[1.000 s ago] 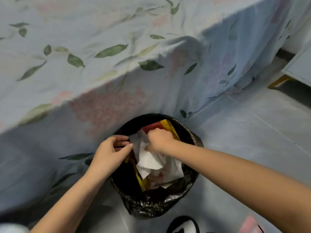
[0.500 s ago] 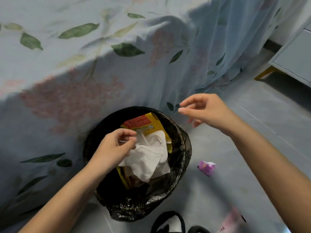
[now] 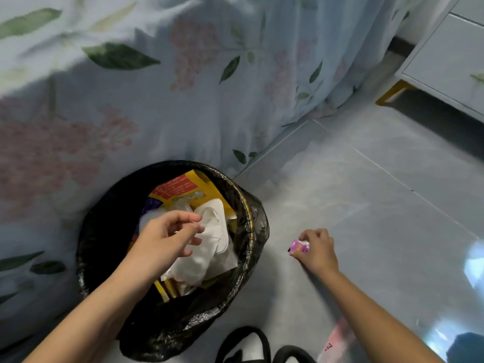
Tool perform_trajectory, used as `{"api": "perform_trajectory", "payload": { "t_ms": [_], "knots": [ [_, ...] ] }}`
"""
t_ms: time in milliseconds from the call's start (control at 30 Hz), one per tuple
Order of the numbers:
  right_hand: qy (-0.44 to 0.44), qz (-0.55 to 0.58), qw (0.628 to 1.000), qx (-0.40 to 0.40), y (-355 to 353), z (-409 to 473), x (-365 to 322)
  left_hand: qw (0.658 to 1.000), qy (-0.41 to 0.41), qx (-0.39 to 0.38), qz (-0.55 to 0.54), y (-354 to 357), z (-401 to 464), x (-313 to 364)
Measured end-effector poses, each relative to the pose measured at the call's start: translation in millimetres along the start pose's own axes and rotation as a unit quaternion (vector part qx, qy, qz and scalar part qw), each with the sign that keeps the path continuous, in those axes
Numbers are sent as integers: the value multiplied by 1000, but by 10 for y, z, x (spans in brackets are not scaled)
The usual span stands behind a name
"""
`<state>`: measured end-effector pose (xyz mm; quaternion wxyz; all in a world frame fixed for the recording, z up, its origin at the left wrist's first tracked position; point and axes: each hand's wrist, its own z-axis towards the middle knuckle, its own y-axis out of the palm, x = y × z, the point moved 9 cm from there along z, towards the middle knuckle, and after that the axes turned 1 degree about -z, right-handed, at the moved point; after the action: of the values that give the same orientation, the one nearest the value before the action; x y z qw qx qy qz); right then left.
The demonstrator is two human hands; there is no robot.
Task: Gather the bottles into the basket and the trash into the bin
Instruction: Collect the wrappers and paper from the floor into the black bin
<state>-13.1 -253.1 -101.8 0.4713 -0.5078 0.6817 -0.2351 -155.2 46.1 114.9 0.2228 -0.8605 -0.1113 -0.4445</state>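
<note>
Bin point(image 3: 251, 224): round, lined with a crinkled glossy black plastic bag, standing on the floor point(image 3: 379, 205) against the hanging cloth point(image 3: 157, 106). Cloth is thin, pale blue, printed with green leaves and faded pink flower clusters, draped in soft folds down to the floor. Floor is smooth pale grey tile with thin grout lines and a bright glare patch at the right.

Inside the bin: a yellow and red printed packet point(image 3: 183, 189), flat and stiff, leaning toward the back wall; crumpled white tissue point(image 3: 209, 247) heaped in front of it, soft and creased.

Small pink wrapper point(image 3: 298, 247): shiny, crinkled, with dark print, lying on the tile just right of the bin, outside it.

Left hand point(image 3: 167, 239) hangs over the bin mouth above the tissue, fingers loosely spread, grip released, nothing in it. Right hand point(image 3: 318, 254) is down at the floor, fingers curled onto the pink wrapper, fingertips pinching it against the tile.

Upper right: a white cabinet point(image 3: 445, 61) on a yellow leg. Bottom edge: black looped straps point(image 3: 246, 344) and a pink plastic bag point(image 3: 337, 341), partly cut off.
</note>
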Motion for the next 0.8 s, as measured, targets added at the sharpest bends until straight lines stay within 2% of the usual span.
{"api": "perform_trajectory", "payload": {
  "t_ms": [67, 233, 300, 367, 433, 467, 567, 633, 700, 800],
  "knots": [
    [3, 30, 999, 27, 22, -26, 41, 1000, -6, 0, 0, 2, -13, -24],
    [24, 48, 998, -20, 33, 13, 13, 1000, -11, -6, 7, 50, -19, -25],
    [37, 120, 991, -39, -117, 52, -144, 1000, -11, -9, 1, 65, -22, -6],
    [32, 241, 969, -43, -400, 84, -448, 1000, -9, -11, -2, 67, -47, 19],
    [-15, 356, 934, -28, -858, 15, -926, 1000, -6, -15, -10, 65, -97, 45],
    [-54, 380, 923, -26, -1116, -78, -1226, 1000, -3, -17, -15, 56, -130, 57],
    [-220, 329, 918, -24, -1690, -546, -2232, 1000, 2, -14, -13, -7, -237, 53],
    [-319, 270, 907, -56, -1701, -882, -2810, 1000, 9, -5, 4, -103, -321, 25],
    [-400, 146, 901, -84, -1459, -1157, -3246, 999, 20, 7, 24, -219, -384, -25],
    [-477, -72, 863, -149, -737, -1382, -3606, 996, 38, 38, 77, -481, -471, -95]
  ]
}}
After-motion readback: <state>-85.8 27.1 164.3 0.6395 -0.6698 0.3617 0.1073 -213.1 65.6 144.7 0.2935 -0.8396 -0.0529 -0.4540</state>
